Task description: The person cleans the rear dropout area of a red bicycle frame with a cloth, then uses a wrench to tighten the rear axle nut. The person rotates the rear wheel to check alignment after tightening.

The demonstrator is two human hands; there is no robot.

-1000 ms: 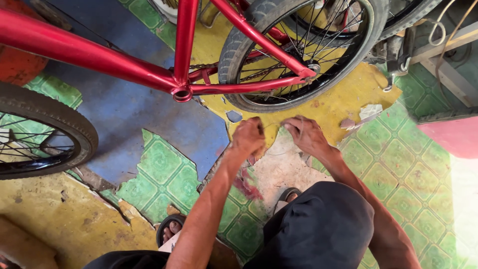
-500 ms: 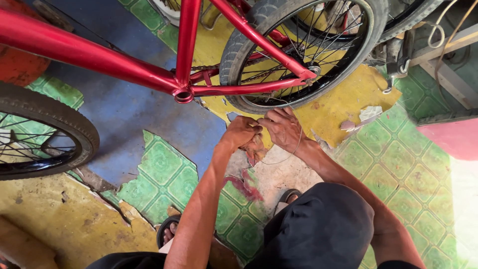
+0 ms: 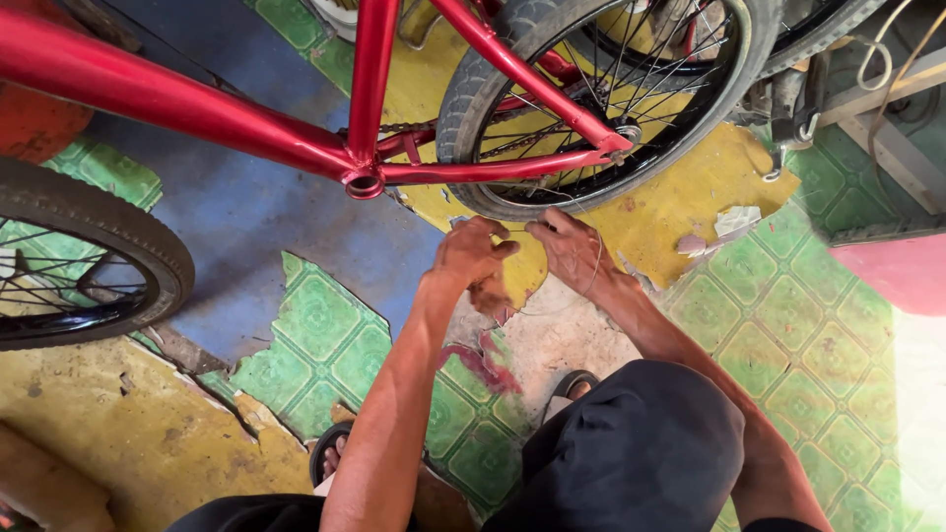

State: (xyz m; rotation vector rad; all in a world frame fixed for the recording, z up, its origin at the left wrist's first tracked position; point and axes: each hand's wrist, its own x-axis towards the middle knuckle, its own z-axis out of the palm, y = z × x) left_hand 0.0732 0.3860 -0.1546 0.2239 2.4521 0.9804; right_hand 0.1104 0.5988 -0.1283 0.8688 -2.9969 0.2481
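While crouched over patchy green-tiled floor, left hand and right hand pinch thin steel wire between them, just near black rear wheel of red bicycle frame. Step judged: handling cable. Next needs steady fingertip control.

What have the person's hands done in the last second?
Both hands rose from the floor toward the rear wheel: left hand and right hand now meet just under its tire, pinching a thin wire. The red bicycle frame stayed put.

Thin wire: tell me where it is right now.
Head view, centre: the thin wire loops between the left hand and right hand, just below the rear wheel.
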